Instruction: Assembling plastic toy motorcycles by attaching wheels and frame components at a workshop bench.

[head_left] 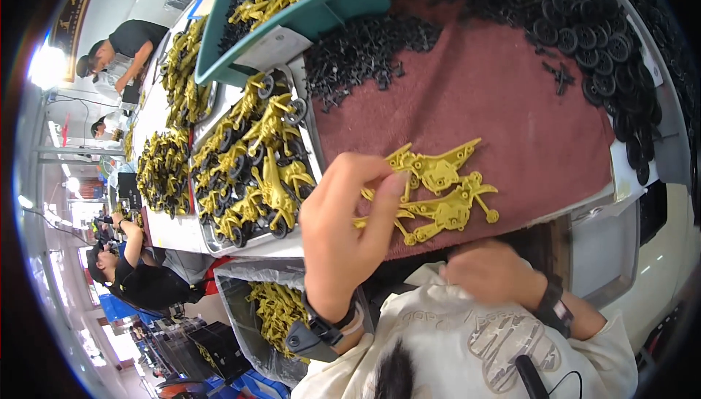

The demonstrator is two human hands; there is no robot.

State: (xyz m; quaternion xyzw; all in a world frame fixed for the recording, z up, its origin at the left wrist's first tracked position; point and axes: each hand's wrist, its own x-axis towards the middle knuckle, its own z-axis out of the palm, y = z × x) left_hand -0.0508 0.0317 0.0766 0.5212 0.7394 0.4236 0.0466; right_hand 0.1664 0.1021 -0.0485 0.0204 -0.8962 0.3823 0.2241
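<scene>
Two yellow plastic toy motorcycle body halves lie side by side on the maroon cloth in front of me, the farther body half (438, 171) and the nearer body half (447, 213). Their inner sides with small pegs and holes face up. My left hand (347, 224) reaches over their left ends, with thumb and forefinger pinched at the farther half; part of that half is hidden behind the fingers. Below the table's front edge, close to my body, is my right hand (493, 271). Motion smears its fingers, and whatever they may hold cannot be made out.
Black small parts (365, 56) and black toy wheels (584, 27) are heaped on the maroon cloth (526, 129). A metal tray of yellow toy motorcycles (255, 158) stands left, below a teal bin (336, 8). A lined bin holds yellow parts (277, 311). Other people (135, 275) work farther left.
</scene>
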